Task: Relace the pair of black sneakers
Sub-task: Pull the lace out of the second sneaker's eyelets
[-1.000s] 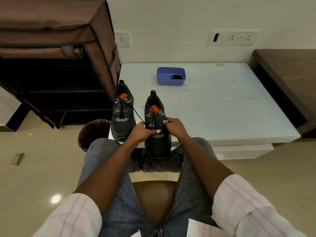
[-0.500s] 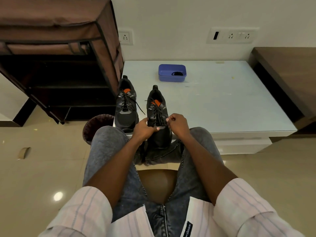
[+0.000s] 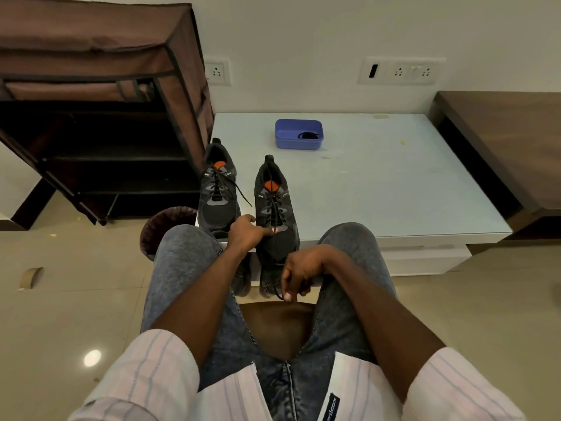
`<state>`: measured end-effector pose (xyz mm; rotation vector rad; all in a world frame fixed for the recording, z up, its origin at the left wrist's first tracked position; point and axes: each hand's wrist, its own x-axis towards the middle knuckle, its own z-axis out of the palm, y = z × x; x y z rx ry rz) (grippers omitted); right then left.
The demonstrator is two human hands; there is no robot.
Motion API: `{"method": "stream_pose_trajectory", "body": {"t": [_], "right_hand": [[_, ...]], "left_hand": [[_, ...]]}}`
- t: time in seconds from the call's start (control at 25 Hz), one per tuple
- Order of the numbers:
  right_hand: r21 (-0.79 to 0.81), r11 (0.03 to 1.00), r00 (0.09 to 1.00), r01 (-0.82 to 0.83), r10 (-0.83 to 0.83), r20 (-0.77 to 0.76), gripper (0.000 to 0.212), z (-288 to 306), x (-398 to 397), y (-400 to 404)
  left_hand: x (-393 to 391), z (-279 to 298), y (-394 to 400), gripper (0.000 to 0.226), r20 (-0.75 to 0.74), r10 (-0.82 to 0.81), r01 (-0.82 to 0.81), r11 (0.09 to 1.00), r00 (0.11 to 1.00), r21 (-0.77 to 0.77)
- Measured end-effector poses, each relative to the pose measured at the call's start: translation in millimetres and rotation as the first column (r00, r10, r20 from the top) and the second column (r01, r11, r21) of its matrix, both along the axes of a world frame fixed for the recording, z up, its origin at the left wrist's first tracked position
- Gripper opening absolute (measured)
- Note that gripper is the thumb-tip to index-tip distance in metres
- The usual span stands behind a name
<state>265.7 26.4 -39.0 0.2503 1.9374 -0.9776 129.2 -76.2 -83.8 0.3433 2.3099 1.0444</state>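
Black, with orange tongues, the two sneakers stand side by side on the near edge of the white table (image 3: 394, 192); the left sneaker (image 3: 218, 192) is apart from the hands; the left hand (image 3: 246, 232) rests on the right sneaker (image 3: 276, 214), fingers pressing the lace (image 3: 274, 208); the right hand (image 3: 299, 268) pinches the lace end near the toe; a blue box (image 3: 299, 135) is farther back.
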Motion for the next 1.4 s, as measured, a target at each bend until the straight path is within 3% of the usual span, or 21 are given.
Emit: {"method": "stream_pose_trajectory", "body": {"t": [0.08, 0.2, 0.32, 0.4, 0.48, 0.56, 0.64, 0.72, 0.84, 1.0, 1.08, 1.2, 1.28, 1.4], "right_hand": [[0.167, 0.971, 0.967, 0.173, -0.134, -0.218, 0.020, -2, -1, 12], [0.072, 0.799, 0.720, 0.597, -0.494, -0.488, 0.015, -1, -11, 27], [0.004, 0.697, 0.565, 0.717, -0.579, -0.587, 0.010, -2, -31, 36], [0.032, 0.666, 0.529, 0.745, -0.561, -0.636, 0.011, -7, -42, 37], [0.086, 0.638, 0.502, 0.765, -0.508, -0.700, 0.019, -13, -51, 38], [0.101, 0.636, 0.473, 0.765, -0.450, -0.757, 0.032, -18, -58, 38], [0.085, 0.657, 0.454, 0.749, -0.414, -0.789, 0.040, -21, -66, 37], [0.061, 0.684, 0.450, 0.727, -0.408, -0.795, 0.040, -25, -74, 38], [0.071, 0.726, 0.496, 0.684, -0.391, -0.775, 0.045, -30, -84, 39], [0.019, 0.687, 0.412, 0.726, -0.413, -0.812, 0.025, -31, -91, 41], [-0.022, 0.632, 0.324, 0.775, -0.428, -0.844, 0.015, -29, -93, 41], [-0.165, 0.508, 0.195, 0.846, -0.581, -0.790, 0.014, -19, -95, 39], [-0.329, 0.448, 0.132, 0.831, -0.734, -0.666, 0.009, -8, -96, 34], [-0.618, 0.268, 0.000, 0.739, -0.917, -0.398, 0.023, 13, -93, 36]], "left_hand": [[-4, 1, 3, 0.035, -0.002, 0.037, -0.037, 0.998, 0.999, 0.056], [-6, 9, 7, 0.016, 0.049, 0.039, -0.049, 0.972, 0.998, 0.230], [2, 8, 7, 0.024, -0.134, -0.135, 0.148, 0.984, 0.982, 0.095], [5, 9, 8, 0.010, -0.224, -0.138, 0.154, 0.986, 0.965, 0.059], [-2, 20, 7, 0.009, -0.006, 0.062, -0.057, 0.951, 0.998, 0.305], [-15, 37, 2, 0.013, 0.289, 0.221, -0.346, 0.782, 0.932, 0.519], [-28, 48, -6, 0.007, 0.266, 0.342, -0.433, 0.704, 0.902, 0.564], [-33, 51, -13, 0.011, 0.134, 0.433, -0.429, 0.711, 0.891, 0.557], [-25, 58, -18, 0.008, 0.079, 0.380, -0.353, 0.734, 0.921, 0.580], [-9, 58, -19, 0.012, 0.011, -0.054, 0.044, 0.894, 0.998, 0.447], [-8, 47, -17, 0.019, -0.051, -0.156, 0.164, 0.948, 0.986, 0.273], [-17, 34, -12, 0.026, -0.246, -0.049, 0.077, 0.992, 0.968, 0.105], [-26, 36, -5, 0.030, -0.296, -0.016, 0.052, 0.992, 0.955, 0.114], [-38, 42, 6, 0.045, -0.317, -0.187, 0.230, 0.967, 0.930, 0.105]]}}
